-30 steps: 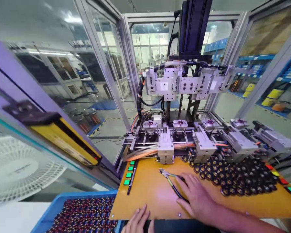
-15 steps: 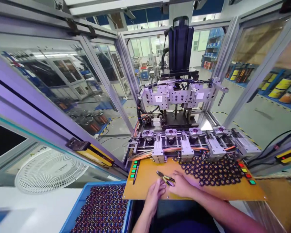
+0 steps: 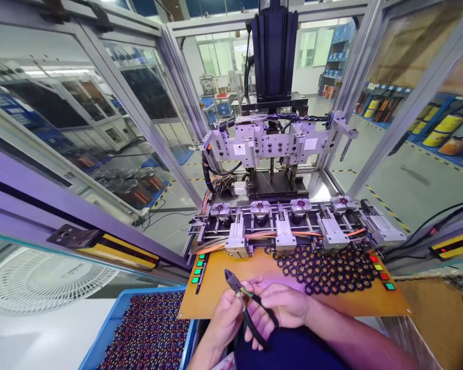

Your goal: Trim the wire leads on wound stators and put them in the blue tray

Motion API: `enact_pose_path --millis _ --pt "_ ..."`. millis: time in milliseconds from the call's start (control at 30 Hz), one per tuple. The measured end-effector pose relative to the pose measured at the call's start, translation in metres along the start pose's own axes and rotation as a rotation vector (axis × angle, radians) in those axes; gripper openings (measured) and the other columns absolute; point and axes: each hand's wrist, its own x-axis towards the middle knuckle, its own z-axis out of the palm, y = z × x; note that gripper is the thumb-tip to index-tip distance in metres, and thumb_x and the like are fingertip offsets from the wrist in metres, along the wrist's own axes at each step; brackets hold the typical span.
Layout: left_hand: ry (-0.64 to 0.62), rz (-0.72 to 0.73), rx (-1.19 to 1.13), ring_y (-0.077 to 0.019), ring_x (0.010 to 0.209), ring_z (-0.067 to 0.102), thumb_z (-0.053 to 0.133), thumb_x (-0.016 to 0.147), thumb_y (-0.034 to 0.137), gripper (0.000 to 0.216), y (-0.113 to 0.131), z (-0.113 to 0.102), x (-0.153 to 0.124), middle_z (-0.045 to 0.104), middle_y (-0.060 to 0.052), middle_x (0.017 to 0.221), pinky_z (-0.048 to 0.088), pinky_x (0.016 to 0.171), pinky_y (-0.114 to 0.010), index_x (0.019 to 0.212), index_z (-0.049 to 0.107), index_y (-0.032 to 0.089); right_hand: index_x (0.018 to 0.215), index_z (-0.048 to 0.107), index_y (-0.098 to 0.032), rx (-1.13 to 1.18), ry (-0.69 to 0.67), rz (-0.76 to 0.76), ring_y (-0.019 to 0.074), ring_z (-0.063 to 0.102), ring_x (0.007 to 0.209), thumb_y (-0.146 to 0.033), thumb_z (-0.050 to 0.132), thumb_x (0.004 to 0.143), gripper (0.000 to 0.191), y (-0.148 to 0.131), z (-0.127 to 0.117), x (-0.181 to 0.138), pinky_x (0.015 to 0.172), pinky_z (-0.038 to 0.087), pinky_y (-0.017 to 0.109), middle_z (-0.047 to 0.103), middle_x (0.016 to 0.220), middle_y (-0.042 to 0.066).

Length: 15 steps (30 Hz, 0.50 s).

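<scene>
my right hand grips the cutters by their dark handles, long axis slanting up-left, nose raised over the near edge of the orange board. my left hand is closed against the cutters just below the head, fingers curled, both palms facing inward.

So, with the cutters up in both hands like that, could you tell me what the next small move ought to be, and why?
Probably settle the cutters fully into the right hand: its fingers wrap the dark handles, while the left hand only steadies them near the head. That would free the left hand for the blue bin of wound parts beside it.
</scene>
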Motion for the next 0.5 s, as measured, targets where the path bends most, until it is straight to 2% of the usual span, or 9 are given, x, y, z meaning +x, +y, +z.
enact_pose_path --millis 100,167,233,300,367,433,500 --pt "-0.077 0.047 0.03 -0.0343 0.103 0.069 0.081 0.056 0.068 0.05 0.006 0.001 0.003 0.075 -0.009 0.083 0.05 0.097 -0.055 0.08 0.074 0.024 0.099 0.054 -0.013 0.175 -0.122 0.077 0.0186 0.06 0.066 -0.081 0.043 0.067 0.076 -0.005 0.001 0.005 0.061 0.048 0.031 0.061 0.084 0.012" --pt "-0.112 0.102 0.154 -0.0336 0.096 0.071 0.072 0.059 0.077 0.059 0.008 -0.004 0.007 0.075 -0.01 0.084 0.053 0.092 -0.055 0.083 0.074 0.024 0.098 0.055 -0.013 0.27 -0.171 0.094 0.0154 0.056 0.063 -0.078 0.044 0.071 0.071 -0.008 0.007 0.01 0.056 0.042 0.025 0.059 0.082 0.011" --pt "-0.103 0.162 0.315 -0.0323 0.088 0.073 0.057 0.063 0.087 0.074 0.006 -0.015 0.011 0.076 -0.012 0.086 0.057 0.086 -0.053 0.094 0.075 0.022 0.097 0.056 -0.012 0.302 -0.151 0.054 0.0135 0.053 0.06 -0.074 0.049 0.075 0.066 -0.015 0.012 0.01 0.055 0.04 0.024 0.059 0.081 0.01" --pt "-0.031 0.243 0.552 -0.0287 0.08 0.074 0.047 0.073 0.085 0.077 0.0 -0.03 0.013 0.077 -0.012 0.087 0.06 0.078 -0.047 0.104 0.074 0.02 0.1 0.059 -0.011 0.232 -0.077 -0.016 0.0135 0.055 0.063 -0.07 0.055 0.08 0.062 -0.029 0.01 0.004 0.059 0.041 0.025 0.06 0.085 0.009" --pt "0.096 0.313 0.773 -0.0248 0.075 0.074 0.05 0.085 0.07 0.06 -0.012 -0.048 0.014 0.078 -0.011 0.086 0.061 0.071 -0.038 0.107 0.074 0.019 0.108 0.059 -0.011 0.083 -0.013 -0.053 0.0147 0.06 0.073 -0.065 0.057 0.088 0.058 -0.054 0.0 -0.009 0.071 0.045 0.028 0.062 0.093 0.01" --pt "0.24 0.385 0.939 -0.0219 0.071 0.074 0.059 0.089 0.051 0.039 -0.028 -0.065 0.014 0.078 -0.01 0.083 0.06 0.066 -0.032 0.103 0.074 0.019 0.118 0.058 -0.013 -0.123 0.029 -0.06 0.0161 0.062 0.084 -0.06 0.052 0.096 0.053 -0.088 -0.015 -0.021 0.085 0.046 0.033 0.062 0.105 0.012" --pt "0.352 0.456 1.01 -0.0212 0.07 0.074 0.064 0.088 0.042 0.028 -0.046 -0.08 0.015 0.078 -0.009 0.081 0.06 0.067 -0.03 0.099 0.074 0.018 0.129 0.052 -0.015 -0.258 0.05 -0.048 0.0159 0.061 0.086 -0.057 0.052 0.097 0.053 -0.126 -0.03 -0.026 0.082 0.049 0.033 0.06 0.107 0.011"
